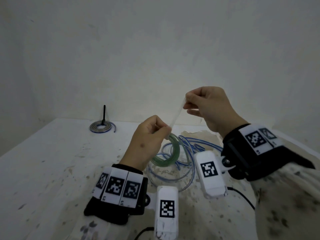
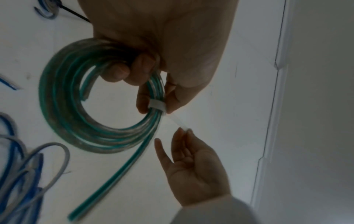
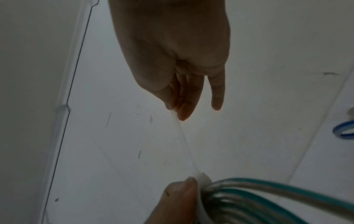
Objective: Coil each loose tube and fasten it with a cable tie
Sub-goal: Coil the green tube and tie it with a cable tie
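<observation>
So far, one tube looks done: a blue coil (image 1: pixel 102 127) lies flat at the far left of the table (image 1: pixel 52 161), with a black tie (image 1: pixel 104 113) sticking up from it. The green coil (image 2: pixel 91 109) is the one being tied now. The left hand (image 1: pixel 149 135) holds it up above the table, fingers curled round the loops, thumb and finger pinching next to the white cable tie (image 2: pixel 157 105) wrapped round them. The right hand (image 1: pixel 207 106) pinches the tie's long tail and holds it up and away, so the tie is probably being pulled tight. A loose heap of blue tubes (image 1: pixel 187 153) still waits on the table under the hands.

The tie's tail is pale and blurry, so I cannot tell if it is fully tight. The wrist bands hide part of the heap, so I cannot count the tubes.
</observation>
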